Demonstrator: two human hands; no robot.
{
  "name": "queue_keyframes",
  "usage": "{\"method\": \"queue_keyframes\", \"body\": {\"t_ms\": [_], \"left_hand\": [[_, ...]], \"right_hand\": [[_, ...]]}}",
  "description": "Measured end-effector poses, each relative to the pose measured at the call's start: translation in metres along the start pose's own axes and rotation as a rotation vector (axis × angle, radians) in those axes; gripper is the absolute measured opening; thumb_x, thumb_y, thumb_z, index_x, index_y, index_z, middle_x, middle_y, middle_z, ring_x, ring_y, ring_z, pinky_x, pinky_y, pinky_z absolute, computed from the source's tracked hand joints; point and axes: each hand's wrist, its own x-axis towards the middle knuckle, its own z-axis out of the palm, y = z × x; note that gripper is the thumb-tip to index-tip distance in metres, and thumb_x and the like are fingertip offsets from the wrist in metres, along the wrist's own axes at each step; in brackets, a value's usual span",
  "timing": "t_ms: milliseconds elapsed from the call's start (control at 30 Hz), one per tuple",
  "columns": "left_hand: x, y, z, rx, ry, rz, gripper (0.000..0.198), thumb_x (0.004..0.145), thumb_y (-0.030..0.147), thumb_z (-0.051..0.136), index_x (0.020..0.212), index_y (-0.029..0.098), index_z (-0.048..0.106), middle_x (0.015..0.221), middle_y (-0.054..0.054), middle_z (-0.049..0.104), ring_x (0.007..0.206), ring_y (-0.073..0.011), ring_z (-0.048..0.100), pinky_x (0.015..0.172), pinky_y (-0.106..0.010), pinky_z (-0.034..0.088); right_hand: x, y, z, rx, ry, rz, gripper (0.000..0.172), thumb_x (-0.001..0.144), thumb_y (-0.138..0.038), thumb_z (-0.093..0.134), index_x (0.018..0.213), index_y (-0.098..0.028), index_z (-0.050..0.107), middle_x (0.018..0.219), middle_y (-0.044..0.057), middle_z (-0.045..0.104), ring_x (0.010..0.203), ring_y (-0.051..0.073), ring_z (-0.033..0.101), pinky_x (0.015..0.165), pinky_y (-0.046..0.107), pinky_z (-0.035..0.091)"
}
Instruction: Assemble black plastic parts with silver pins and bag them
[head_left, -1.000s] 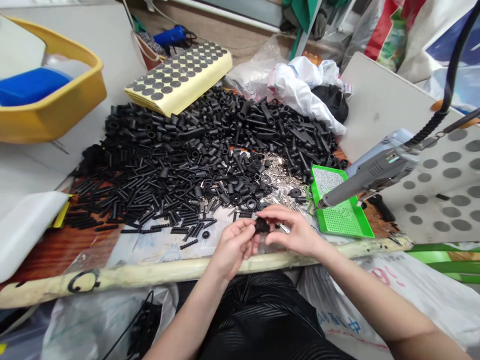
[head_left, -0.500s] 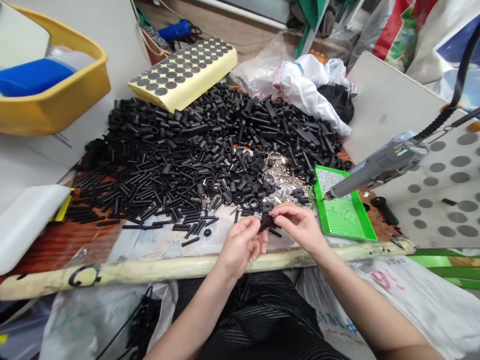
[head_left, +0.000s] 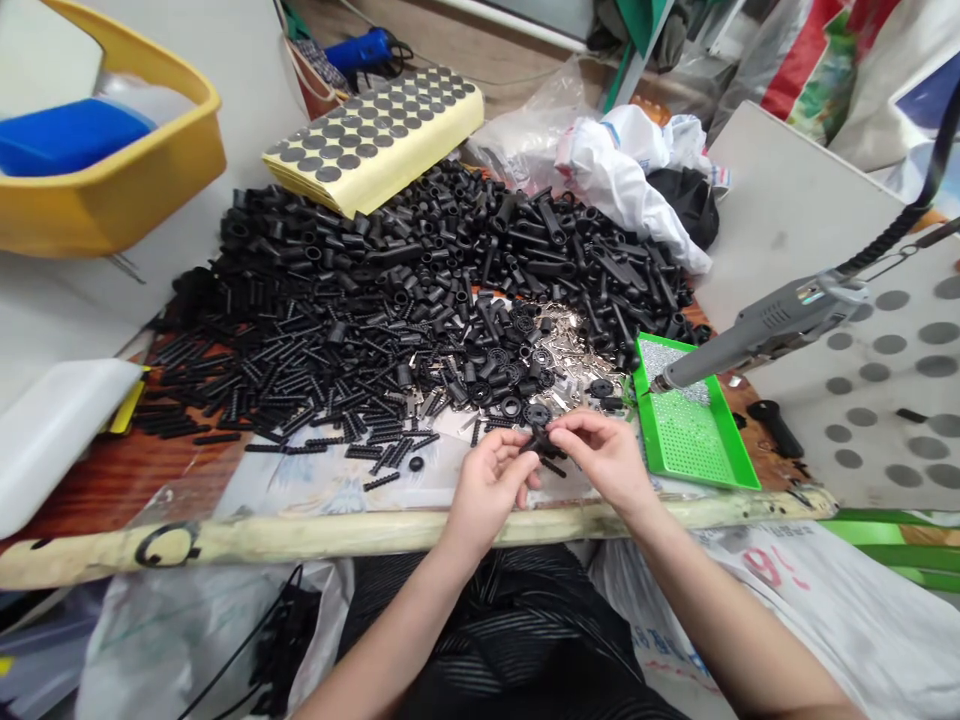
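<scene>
Near the table's front edge, my left hand (head_left: pixel 495 480) and my right hand (head_left: pixel 604 455) meet over a small black plastic part (head_left: pixel 541 440). The fingers of both are closed on it, and they hide most of its shape. Just beyond my fingertips lies a round black disc (head_left: pixel 537 413). A ribbed black stick (head_left: pixel 553 467) shows below the held part. Small metal pieces (head_left: pixel 566 345) are heaped behind my hands, beside black rings and discs. More ribbed black sticks (head_left: pixel 375 450) lie to the left.
A large heap of black plastic tubes (head_left: pixel 420 230) fills the back. At right, a grey electric screwdriver (head_left: pixel 765 330) hangs over a green tray (head_left: pixel 701 440) of small screws. A pale pole (head_left: pixel 300 540) edges the front. Yellow sticker sheets (head_left: pixel 375 140) rest on the heap.
My left fingers have shifted their grip, the thumb now further over the black part. My right hand keeps its pinch. The whole view has shifted slightly.
</scene>
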Motion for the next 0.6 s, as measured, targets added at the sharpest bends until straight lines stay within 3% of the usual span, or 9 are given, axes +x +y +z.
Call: {"method": "queue_keyframes", "body": {"t_ms": [200, 400, 600], "left_hand": [[0.004, -0.007, 0.002, -0.027, 0.067, -0.014, 0.026, 0.066, 0.032, 0.069, 0.073, 0.016, 0.051, 0.052, 0.003, 0.057, 0.035, -0.0081, 0.047, 0.031, -0.017, 0.033], [0.005, -0.007, 0.001, -0.024, 0.064, -0.012, 0.024, 0.065, 0.029, 0.070, 0.074, 0.015, 0.053, 0.053, 0.003, 0.057, 0.037, -0.0078, 0.048, 0.031, -0.016, 0.031], [0.005, -0.005, -0.002, -0.124, 0.005, 0.006, 0.025, 0.069, 0.031, 0.069, 0.078, 0.015, 0.052, 0.054, 0.001, 0.061, 0.039, -0.0087, 0.050, 0.038, -0.018, 0.037]], "right_hand": [[-0.003, 0.005, 0.005, -0.056, -0.029, -0.061, 0.021, 0.080, -0.038, 0.063, 0.075, -0.019, 0.068, 0.076, 0.006, 0.068, 0.070, 0.020, 0.062, 0.062, 0.030, 0.050], [0.010, -0.006, -0.009, -0.166, -0.230, -0.157, 0.013, 0.083, -0.029, 0.061, 0.078, -0.019, 0.069, 0.078, 0.005, 0.067, 0.075, 0.020, 0.061, 0.070, 0.032, 0.048], [0.015, -0.009, -0.013, -0.021, -0.267, -0.028, 0.021, 0.080, -0.030, 0.065, 0.098, -0.020, 0.069, 0.096, 0.007, 0.069, 0.083, 0.020, 0.064, 0.075, 0.033, 0.052]]}}
